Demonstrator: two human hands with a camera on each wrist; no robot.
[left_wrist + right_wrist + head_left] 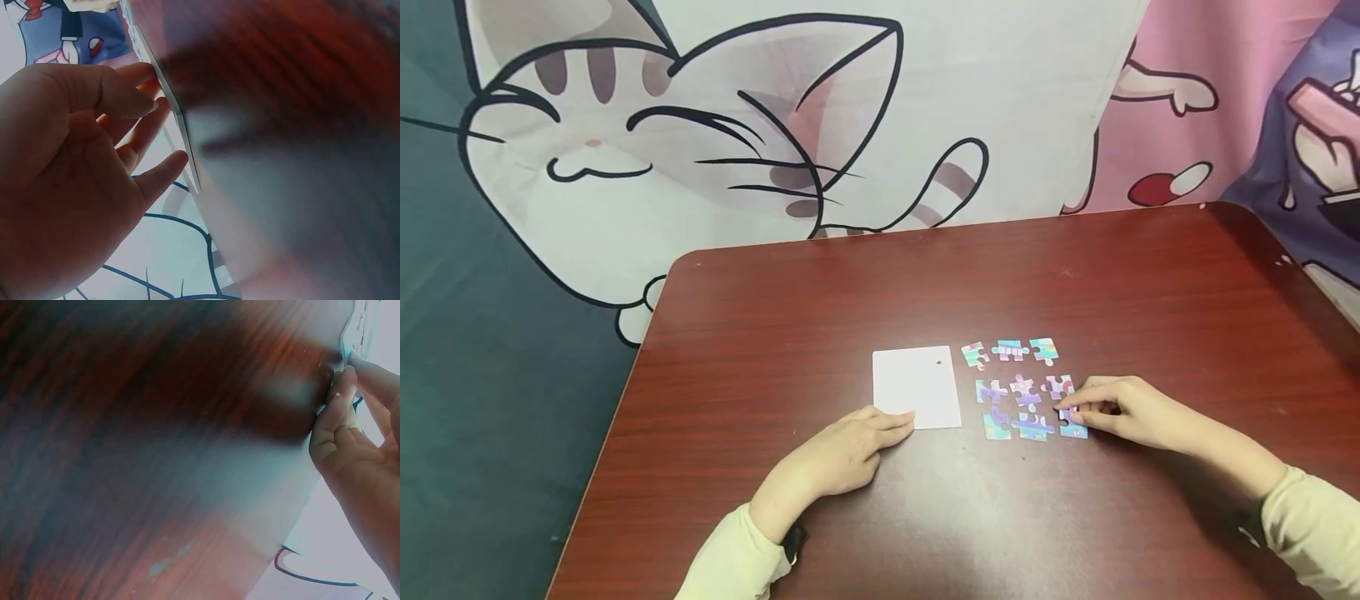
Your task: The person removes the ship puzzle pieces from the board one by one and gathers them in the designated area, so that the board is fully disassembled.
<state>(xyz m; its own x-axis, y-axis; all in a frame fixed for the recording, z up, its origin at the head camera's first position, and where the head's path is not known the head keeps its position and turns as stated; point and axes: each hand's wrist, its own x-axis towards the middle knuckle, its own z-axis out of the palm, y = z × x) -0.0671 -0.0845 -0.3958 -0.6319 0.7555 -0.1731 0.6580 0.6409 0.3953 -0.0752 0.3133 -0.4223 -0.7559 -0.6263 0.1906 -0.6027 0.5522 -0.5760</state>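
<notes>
A white square board, with a small dark spot near its upper right corner, lies flat on the table. My left hand rests its fingertips on the board's lower left corner; in the left wrist view the fingers reach the board's edge. To the right of the board lie several colourful jigsaw pieces in three loose rows, among them a top middle piece and a bottom middle piece. With thumb and fingertips my right hand pinches the bottom right jigsaw piece, partly hidden by the fingers.
The reddish-brown wooden table has rounded far corners. Behind it hangs a cloth printed with a cartoon cat and other figures. Small gaps separate most of the jigsaw pieces.
</notes>
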